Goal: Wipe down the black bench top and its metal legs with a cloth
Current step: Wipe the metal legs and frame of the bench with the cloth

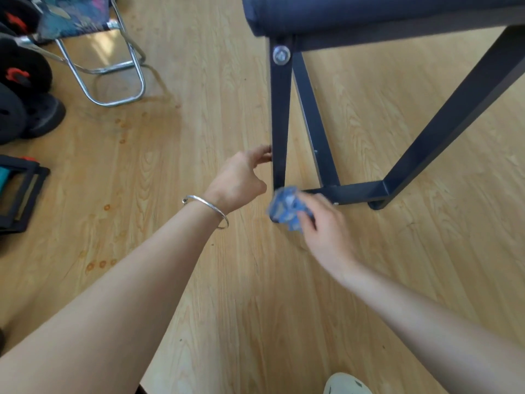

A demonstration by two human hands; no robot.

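Note:
The black padded bench top [369, 12] crosses the upper right, seen from below and to the side. Its dark metal legs [279, 118] run down to a foot bar [358, 193] on the floor. My right hand [324, 226] is shut on a bunched blue patterned cloth [285, 209], pressed at the bottom of the near leg where it meets the foot bar; it is motion-blurred. My left hand [241, 177], with a silver bangle on the wrist, has its fingers apart and its fingertips touching the left side of the same leg, a little higher up.
A folding stool [108, 66] with chrome legs and a patterned seat stands at the upper left. Black weight plates [25, 89] with red parts are stacked at the left edge, with a dark case [20, 197] below them. A light shoe [346, 385] shows at the bottom on the wood floor.

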